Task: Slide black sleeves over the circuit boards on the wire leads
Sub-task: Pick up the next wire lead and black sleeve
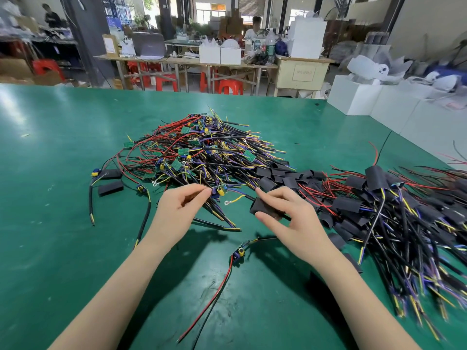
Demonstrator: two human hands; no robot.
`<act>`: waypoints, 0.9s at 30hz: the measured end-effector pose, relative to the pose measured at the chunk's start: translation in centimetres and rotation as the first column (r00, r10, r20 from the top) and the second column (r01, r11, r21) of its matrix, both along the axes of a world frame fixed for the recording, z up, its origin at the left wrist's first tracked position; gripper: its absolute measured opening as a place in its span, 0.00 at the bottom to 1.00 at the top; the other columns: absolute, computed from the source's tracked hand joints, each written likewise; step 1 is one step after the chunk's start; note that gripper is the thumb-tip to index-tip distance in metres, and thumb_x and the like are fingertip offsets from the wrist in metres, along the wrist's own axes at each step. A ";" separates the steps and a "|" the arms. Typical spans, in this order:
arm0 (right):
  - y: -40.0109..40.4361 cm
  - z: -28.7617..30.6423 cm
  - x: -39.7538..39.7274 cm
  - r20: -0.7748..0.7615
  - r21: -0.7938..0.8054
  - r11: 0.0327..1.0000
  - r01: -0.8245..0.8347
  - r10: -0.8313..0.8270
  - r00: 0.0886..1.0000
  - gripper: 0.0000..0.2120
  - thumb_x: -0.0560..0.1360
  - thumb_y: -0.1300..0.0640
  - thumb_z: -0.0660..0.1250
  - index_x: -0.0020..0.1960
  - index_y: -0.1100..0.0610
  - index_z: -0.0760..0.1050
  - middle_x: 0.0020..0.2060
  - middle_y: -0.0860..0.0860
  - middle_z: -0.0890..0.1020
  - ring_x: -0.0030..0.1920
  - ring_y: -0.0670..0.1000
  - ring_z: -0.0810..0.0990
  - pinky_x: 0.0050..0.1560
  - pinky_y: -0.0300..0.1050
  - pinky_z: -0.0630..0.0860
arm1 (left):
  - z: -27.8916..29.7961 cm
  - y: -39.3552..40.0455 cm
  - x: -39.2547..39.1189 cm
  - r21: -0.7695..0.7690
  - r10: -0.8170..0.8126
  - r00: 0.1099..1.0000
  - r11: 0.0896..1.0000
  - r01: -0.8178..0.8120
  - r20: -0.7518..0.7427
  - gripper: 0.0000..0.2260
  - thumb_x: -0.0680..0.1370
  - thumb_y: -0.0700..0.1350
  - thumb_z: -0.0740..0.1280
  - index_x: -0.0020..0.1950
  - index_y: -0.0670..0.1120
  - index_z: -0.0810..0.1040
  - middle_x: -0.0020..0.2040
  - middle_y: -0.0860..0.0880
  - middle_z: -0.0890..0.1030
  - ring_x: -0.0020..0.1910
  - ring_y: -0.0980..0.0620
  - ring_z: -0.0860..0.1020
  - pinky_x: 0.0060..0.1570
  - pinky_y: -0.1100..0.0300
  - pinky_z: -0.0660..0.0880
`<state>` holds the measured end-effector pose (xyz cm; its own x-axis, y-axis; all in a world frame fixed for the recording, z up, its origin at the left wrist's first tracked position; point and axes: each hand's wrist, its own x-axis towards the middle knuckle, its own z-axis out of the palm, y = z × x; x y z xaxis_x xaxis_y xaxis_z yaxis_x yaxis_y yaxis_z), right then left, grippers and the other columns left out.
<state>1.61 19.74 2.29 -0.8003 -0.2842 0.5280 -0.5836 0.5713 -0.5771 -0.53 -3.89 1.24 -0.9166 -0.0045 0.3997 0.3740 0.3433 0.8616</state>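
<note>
Sleeve, black, sits pinched in the right hand, thumb under, forefinger on top, above the green desk near its front edge. Left hand pinches a small circuit board by its end, just beside the sleeve. Bare boards pile mid-desk; sleeved leads heaped toward the right edge.
</note>
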 end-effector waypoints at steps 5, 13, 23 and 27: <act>0.4 0.0 0.0 -0.065 0.058 0.998 -0.002 0.006 0.998 0.24 0.69 0.60 0.76 0.63 0.58 0.77 0.46 0.49 0.77 0.45 0.45 0.74 0.50 0.28 0.68 | -0.4 -0.1 0.0 -0.036 -0.023 0.998 0.999 0.025 0.056 0.11 0.79 0.46 0.67 0.40 0.57 0.83 0.25 0.54 0.62 0.26 0.56 0.58 0.27 0.64 0.55; 0.5 -0.9 -0.4 -0.123 0.221 0.974 0.043 -0.016 0.992 0.25 0.68 0.58 0.77 0.63 0.57 0.77 0.47 0.50 0.76 0.44 0.48 0.75 0.49 0.43 0.75 | -0.7 0.4 0.2 -0.026 -0.106 0.986 0.994 0.110 0.126 0.10 0.79 0.46 0.66 0.41 0.53 0.85 0.22 0.55 0.64 0.24 0.58 0.59 0.25 0.70 0.57; -0.1 -0.9 -0.3 -0.044 0.071 0.996 0.056 -0.053 0.998 0.10 0.72 0.59 0.73 0.54 0.53 0.83 0.42 0.46 0.83 0.41 0.42 0.79 0.45 0.37 0.74 | -0.9 0.5 -0.1 0.068 -0.192 0.949 0.981 0.181 0.249 0.12 0.80 0.47 0.65 0.41 0.52 0.85 0.25 0.54 0.60 0.24 0.54 0.56 0.25 0.66 0.56; -0.3 -0.5 -0.1 0.055 -0.045 0.999 0.019 -0.017 0.998 0.10 0.76 0.61 0.68 0.55 0.56 0.83 0.39 0.46 0.83 0.38 0.38 0.76 0.43 0.31 0.70 | -1.0 0.7 0.0 -0.022 -0.201 0.958 0.977 0.210 0.205 0.12 0.80 0.46 0.66 0.40 0.56 0.84 0.25 0.55 0.63 0.26 0.56 0.58 0.26 0.66 0.56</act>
<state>1.50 19.45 1.80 -0.8332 -0.2463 0.4950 -0.5401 0.5540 -0.6336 -0.52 -3.15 0.23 -0.9573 0.2056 0.2034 0.2616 0.3155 0.9122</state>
